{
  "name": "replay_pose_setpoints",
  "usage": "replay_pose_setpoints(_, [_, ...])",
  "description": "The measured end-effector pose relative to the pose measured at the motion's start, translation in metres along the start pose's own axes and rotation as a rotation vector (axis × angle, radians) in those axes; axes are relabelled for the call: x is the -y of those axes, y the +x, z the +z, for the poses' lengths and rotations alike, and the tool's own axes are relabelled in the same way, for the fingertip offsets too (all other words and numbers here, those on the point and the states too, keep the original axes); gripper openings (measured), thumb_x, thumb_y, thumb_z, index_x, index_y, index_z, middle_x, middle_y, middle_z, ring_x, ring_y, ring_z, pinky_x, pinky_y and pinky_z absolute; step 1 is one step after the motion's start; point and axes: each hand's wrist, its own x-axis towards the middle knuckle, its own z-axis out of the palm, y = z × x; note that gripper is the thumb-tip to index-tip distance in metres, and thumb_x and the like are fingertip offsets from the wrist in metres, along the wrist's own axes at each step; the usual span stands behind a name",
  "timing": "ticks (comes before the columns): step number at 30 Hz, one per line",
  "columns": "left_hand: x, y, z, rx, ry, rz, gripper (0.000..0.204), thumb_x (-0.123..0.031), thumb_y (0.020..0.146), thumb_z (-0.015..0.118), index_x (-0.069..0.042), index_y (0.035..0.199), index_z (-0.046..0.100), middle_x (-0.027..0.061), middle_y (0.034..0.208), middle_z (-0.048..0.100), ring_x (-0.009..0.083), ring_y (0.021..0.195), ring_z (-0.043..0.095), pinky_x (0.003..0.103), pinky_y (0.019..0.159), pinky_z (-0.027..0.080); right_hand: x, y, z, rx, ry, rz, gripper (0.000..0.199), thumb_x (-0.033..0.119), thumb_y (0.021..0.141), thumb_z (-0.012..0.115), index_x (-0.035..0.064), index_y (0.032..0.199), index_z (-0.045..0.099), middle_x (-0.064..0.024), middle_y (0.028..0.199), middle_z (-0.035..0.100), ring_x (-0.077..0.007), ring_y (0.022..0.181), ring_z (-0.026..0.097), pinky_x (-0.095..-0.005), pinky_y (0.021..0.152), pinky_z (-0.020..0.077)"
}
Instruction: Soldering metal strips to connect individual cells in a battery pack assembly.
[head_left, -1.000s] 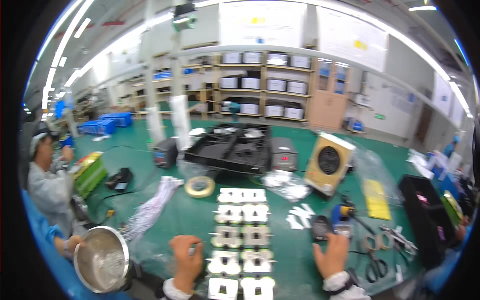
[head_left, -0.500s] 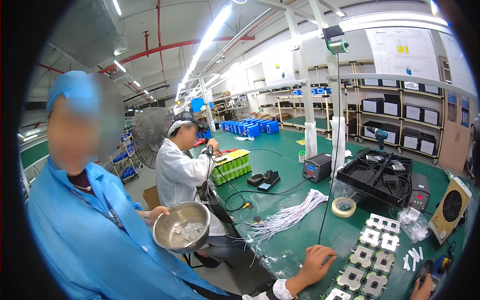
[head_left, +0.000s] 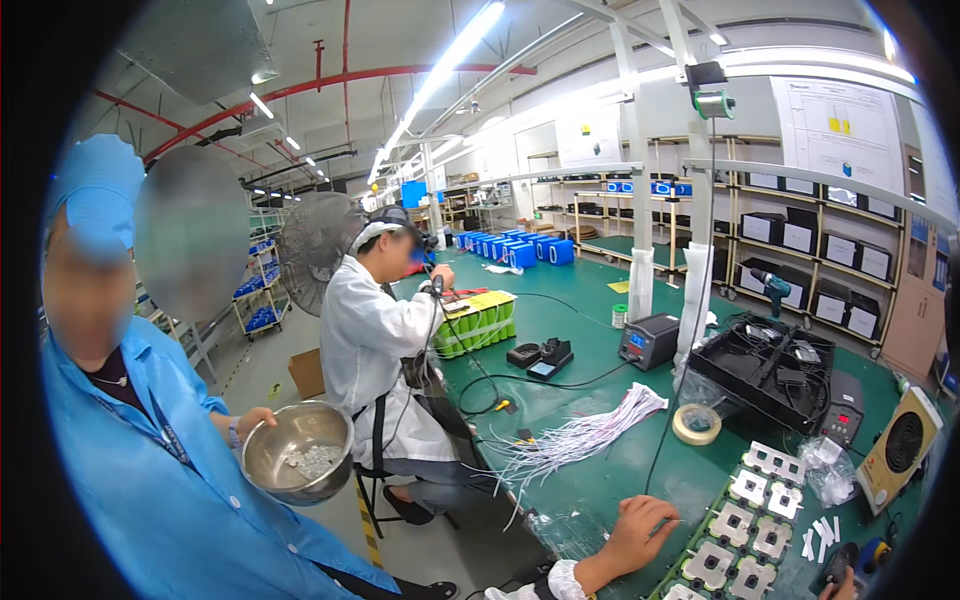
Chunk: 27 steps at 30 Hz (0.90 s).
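Note:
My left hand (head_left: 638, 535) is closed in a pinch at the near table edge, left of a battery module (head_left: 732, 523) with rows of silvery metal plates on a green frame. A thin solder wire (head_left: 662, 445) runs down from a spool (head_left: 715, 104) on the post into this hand. At the lower right rim, only part of my right hand (head_left: 843, 587) shows, its fingers around a dark tool (head_left: 842, 562) whose kind is unclear. A blue-and-black holder (head_left: 878, 556) stands beside it, and white strips (head_left: 822, 538) lie close by.
A person in blue holds a metal bowl (head_left: 298, 455) of small pale pieces at my left. Another person in white works at a green battery pack (head_left: 475, 325). White wires (head_left: 590, 430), tape (head_left: 697, 424), a soldering station (head_left: 650, 341), a black tray (head_left: 762, 365) and a fan (head_left: 900, 440) occupy the table.
The view has turned slightly left. The person in blue has shifted left and back with the bowl. My right hand sits lower, more of it cut off; my left hand stays beside the module.

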Motion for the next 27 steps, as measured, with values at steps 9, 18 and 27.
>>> replay_pose_setpoints(9, [-0.002, 0.003, 0.002, -0.087, 0.034, 0.027, 0.009, -0.015, 0.090, 0.073, -0.012, 0.097, 0.069, 0.0003, 0.101, 0.071, 0.0229, 0.102, 0.062, 0.039, 0.096, 0.038, 0.000, -0.001, -0.003, 0.111, 0.276, 0.068, 0.040, 0.008, 0.101, 0.052, -0.0005, 0.139, 0.057, -0.0251, 0.127, 0.065, -0.0417, 0.114, 0.062, -0.0445, 0.098, 0.0472])
replay_pose_setpoints(18, [-0.012, 0.009, -0.007, -0.123, 0.095, 0.001, 0.008, -0.009, 0.087, 0.073, -0.011, 0.093, 0.068, 0.0041, 0.096, 0.072, 0.0254, 0.096, 0.065, 0.042, 0.094, 0.041, -0.005, -0.004, 0.013, -0.062, 0.590, 0.186, 0.030, 0.004, 0.092, 0.062, 0.0024, 0.121, 0.063, -0.0134, 0.088, 0.059, -0.0223, 0.078, 0.058, -0.0353, 0.075, 0.0477])
replay_pose_setpoints(27, [-0.009, -0.040, -0.075, 0.016, 0.074, 0.238, 0.014, 0.000, 0.080, 0.068, -0.007, 0.090, 0.060, 0.0067, 0.086, 0.066, 0.0285, 0.074, 0.058, 0.041, 0.077, 0.047, 0.015, -0.006, -0.009, 0.047, 0.523, 0.220, 0.028, 0.009, 0.091, 0.069, 0.0018, 0.118, 0.065, -0.0106, 0.076, 0.057, -0.0252, 0.070, 0.057, -0.0385, 0.066, 0.0454])
